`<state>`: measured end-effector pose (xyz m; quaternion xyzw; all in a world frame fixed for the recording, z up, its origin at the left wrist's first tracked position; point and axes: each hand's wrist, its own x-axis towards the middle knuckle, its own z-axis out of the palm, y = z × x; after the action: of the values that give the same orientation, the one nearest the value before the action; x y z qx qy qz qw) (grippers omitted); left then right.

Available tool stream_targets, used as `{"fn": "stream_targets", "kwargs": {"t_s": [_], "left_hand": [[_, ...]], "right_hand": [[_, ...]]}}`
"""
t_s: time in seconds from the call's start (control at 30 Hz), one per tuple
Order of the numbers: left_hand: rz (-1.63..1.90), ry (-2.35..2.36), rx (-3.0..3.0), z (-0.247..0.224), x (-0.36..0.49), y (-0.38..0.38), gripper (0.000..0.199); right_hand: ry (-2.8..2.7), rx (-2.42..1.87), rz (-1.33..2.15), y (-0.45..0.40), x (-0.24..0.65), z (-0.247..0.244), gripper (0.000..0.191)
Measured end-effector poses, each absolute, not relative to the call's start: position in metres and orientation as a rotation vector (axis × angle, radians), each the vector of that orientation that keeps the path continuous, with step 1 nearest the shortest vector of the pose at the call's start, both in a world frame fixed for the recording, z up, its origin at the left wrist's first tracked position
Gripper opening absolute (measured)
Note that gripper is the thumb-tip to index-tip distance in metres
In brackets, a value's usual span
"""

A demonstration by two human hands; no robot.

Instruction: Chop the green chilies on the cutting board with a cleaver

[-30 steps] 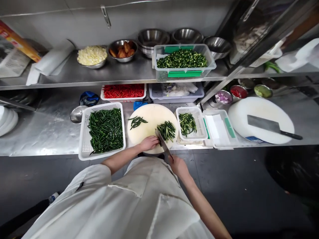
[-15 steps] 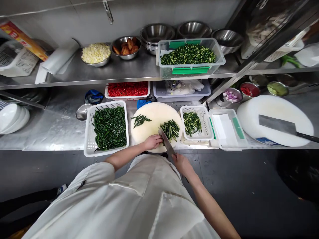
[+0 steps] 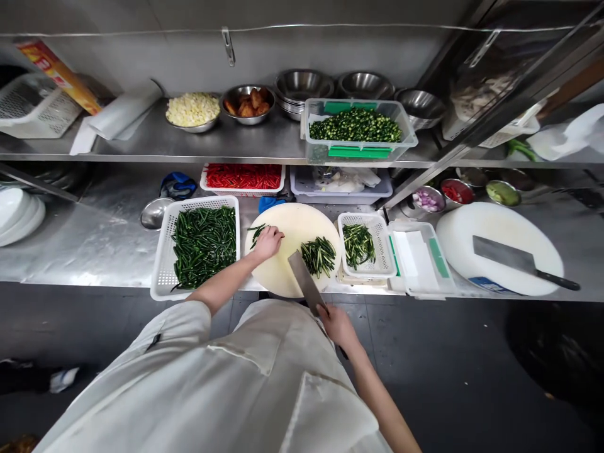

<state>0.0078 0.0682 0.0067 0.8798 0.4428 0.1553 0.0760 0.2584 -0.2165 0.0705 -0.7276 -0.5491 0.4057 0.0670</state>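
My left hand [image 3: 268, 243] is over the left part of the round cutting board [image 3: 286, 277], its fingers curled down on a few whole green chilies [image 3: 257, 233]. The hand partly covers them. My right hand [image 3: 338, 324] grips the handle of a cleaver [image 3: 304, 281], whose blade lies slanted over the board's front part. Right of the blade, a pile of cut green chilies [image 3: 319, 256] rests on the board. A white basket full of green chilies [image 3: 206, 245] stands to the left; a smaller basket [image 3: 382, 242] holding cut pieces [image 3: 358, 244] stands to the right.
A clear lid [image 3: 422, 258] and a second round board [image 3: 500, 239] with another cleaver [image 3: 504, 255] lie further right. Behind are a basket of red chilies [image 3: 243, 176] and a lilac tray [image 3: 340, 194]. The shelf [image 3: 264, 139] above carries bowls and a chopped-greens tub [image 3: 358, 135].
My left hand has moved from beside the blade, up and left to the whole chilies. The cleaver has shifted a little left, away from the cut pile. The view has tilted slightly.
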Motion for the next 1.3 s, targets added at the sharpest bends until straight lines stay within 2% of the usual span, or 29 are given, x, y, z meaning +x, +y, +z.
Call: {"fn": "stream_targets", "kwargs": {"t_s": [0.1,0.5,0.93,1.1,1.3], "left_hand": [[0.388,1.208,2.705,0.006,-0.001,0.069,0.025],[0.427,0.689,2.517,-0.018,0.010,-0.041,0.032],[0.445,0.615,2.542,-0.021,0.017,-0.036,0.027],[0.490,0.595,2.554,-0.021,0.019,-0.037,0.027],[0.444,0.502,2.604,-0.012,0.013,-0.015,0.030]], "right_hand": [[-1.652,-2.180,1.290,-0.224,0.264,0.065,0.042],[-1.757,-2.428,1.013,-0.201,0.241,0.075,0.046],[-1.915,-2.420,1.069,-0.209,0.246,0.100,0.043],[-1.838,-2.365,1.149,-0.199,0.242,0.084,0.038],[-1.721,-2.284,1.039,-0.163,0.224,0.066,0.041]]}}
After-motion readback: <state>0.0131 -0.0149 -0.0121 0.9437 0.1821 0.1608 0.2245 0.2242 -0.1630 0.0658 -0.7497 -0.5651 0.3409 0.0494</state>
